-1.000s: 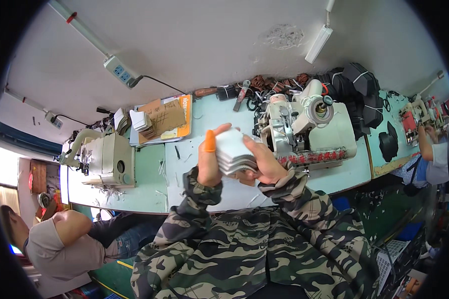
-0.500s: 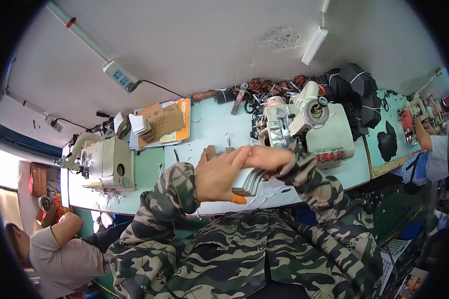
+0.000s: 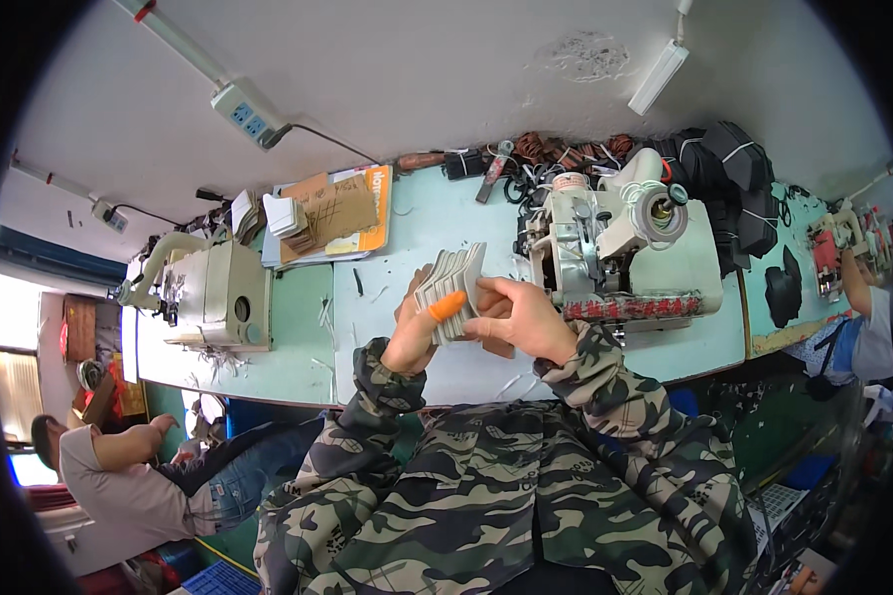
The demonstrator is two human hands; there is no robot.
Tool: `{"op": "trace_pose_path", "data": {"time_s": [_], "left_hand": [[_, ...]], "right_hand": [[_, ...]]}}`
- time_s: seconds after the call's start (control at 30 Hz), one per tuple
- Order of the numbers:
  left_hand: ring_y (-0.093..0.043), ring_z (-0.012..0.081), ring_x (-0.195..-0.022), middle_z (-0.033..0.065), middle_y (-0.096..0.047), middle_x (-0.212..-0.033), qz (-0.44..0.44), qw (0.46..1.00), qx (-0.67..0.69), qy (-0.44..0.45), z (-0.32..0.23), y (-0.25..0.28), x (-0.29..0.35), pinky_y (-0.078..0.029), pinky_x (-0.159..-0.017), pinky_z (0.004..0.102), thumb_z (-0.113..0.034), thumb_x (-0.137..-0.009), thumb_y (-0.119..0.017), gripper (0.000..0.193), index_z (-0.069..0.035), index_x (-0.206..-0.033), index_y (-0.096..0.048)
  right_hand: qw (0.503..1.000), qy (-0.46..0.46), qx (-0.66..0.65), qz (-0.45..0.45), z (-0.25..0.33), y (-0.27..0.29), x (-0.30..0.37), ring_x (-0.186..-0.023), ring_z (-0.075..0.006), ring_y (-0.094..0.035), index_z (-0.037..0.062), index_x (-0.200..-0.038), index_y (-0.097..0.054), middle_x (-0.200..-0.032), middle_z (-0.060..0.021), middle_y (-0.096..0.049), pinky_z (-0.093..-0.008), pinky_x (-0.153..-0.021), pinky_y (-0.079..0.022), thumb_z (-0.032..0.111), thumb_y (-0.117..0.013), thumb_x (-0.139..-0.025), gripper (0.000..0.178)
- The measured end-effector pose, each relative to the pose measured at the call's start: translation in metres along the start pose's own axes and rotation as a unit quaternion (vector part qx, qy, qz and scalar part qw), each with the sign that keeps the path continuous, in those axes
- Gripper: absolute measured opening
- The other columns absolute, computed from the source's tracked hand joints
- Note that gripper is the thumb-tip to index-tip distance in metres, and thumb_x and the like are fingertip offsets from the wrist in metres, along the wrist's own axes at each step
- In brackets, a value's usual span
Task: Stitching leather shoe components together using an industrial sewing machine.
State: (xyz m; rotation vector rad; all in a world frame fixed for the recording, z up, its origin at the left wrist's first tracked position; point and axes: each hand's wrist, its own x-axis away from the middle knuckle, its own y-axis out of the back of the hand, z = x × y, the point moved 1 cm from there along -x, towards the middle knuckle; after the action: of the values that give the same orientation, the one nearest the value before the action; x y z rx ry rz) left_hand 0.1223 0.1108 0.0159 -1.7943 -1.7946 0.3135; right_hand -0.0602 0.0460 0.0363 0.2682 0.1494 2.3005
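Observation:
A stack of pale, shaped cut pieces [image 3: 474, 270] stands on edge between my hands, above the table, with some brown showing beside and below it. My left hand [image 3: 405, 340] grips the stack from the left. An orange finger cot [image 3: 447, 305] covers its thumb, which presses across the near edges. From the right, my right hand [image 3: 531, 322] has its thumb and fingers closed on the outermost piece at the stack's right side. Some of the right fingers are hidden.
A sewing machine [image 3: 685, 263] stands close on the right, and another machine [image 3: 218, 302] on the left. Papers and cardboard [image 3: 342, 213] lie at the back, carrying more white pieces [image 3: 285, 214]. Bundled black parts [image 3: 739, 164] are piled back right. People sit on both sides.
My hands have come apart from their overlapped hold over the stack. The stack is now turned upright, with its edges facing me, and the orange-capped thumb lies across it.

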Motion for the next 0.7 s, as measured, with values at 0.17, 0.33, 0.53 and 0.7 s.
{"op": "trace_pose_path", "data": {"time_s": [0.17, 0.33, 0.53, 0.7], "left_hand": [[-0.066, 0.0155, -0.092, 0.0103, -0.063, -0.116, -0.016, 0.999, -0.030, 0.026, -0.004, 0.000, 0.009, -0.058, -0.073, 0.0284, -0.027, -0.096, -0.060, 0.049, 0.000, -0.135, -0.047], [-0.065, 0.0191, -0.098, 0.0117, -0.060, -0.117, 0.026, 0.978, -0.206, -0.027, -0.002, 0.003, 0.007, -0.059, -0.071, 0.0293, -0.018, -0.093, -0.058, 0.043, -0.001, -0.132, -0.048], [-0.069, 0.0217, -0.089, 0.0099, -0.063, -0.105, -0.167, 0.983, 0.070, 0.007, -0.010, 0.088, 0.040, -0.059, -0.064, 0.0354, -0.016, -0.089, -0.063, 0.042, -0.004, -0.128, -0.052], [-0.066, 0.0170, -0.086, 0.0056, -0.064, -0.104, -0.181, 0.965, -0.182, 0.053, 0.027, 0.111, 0.034, -0.057, -0.070, 0.0307, -0.009, -0.082, -0.072, 0.049, -0.004, -0.126, -0.052]], "right_hand": [[0.999, 0.037, 0.009, 0.000, 0.011, -0.008, 0.008, -0.081, -0.0251, -0.069, -0.0070, -0.112, -0.057, -0.092, -0.0172, -0.069, -0.0335, -0.071, -0.054, 0.016, -0.072, -0.081, 0.041], [0.967, 0.132, 0.209, -0.067, 0.007, -0.030, 0.006, -0.080, -0.0471, -0.058, -0.0027, -0.093, -0.052, -0.086, -0.0247, -0.063, -0.0497, -0.065, -0.045, 0.008, -0.057, -0.086, 0.014], [0.983, -0.052, -0.140, -0.110, -0.064, -0.030, 0.005, -0.068, -0.0231, -0.071, -0.0048, -0.097, -0.055, -0.077, -0.0161, -0.066, -0.0333, -0.057, -0.052, 0.006, -0.056, -0.090, 0.012], [0.987, 0.016, 0.095, -0.125, -0.090, -0.067, 0.007, -0.069, -0.0382, -0.067, -0.0022, -0.100, -0.055, -0.074, -0.0217, -0.065, -0.0439, -0.061, -0.053, 0.008, -0.055, -0.088, 0.016]]}}
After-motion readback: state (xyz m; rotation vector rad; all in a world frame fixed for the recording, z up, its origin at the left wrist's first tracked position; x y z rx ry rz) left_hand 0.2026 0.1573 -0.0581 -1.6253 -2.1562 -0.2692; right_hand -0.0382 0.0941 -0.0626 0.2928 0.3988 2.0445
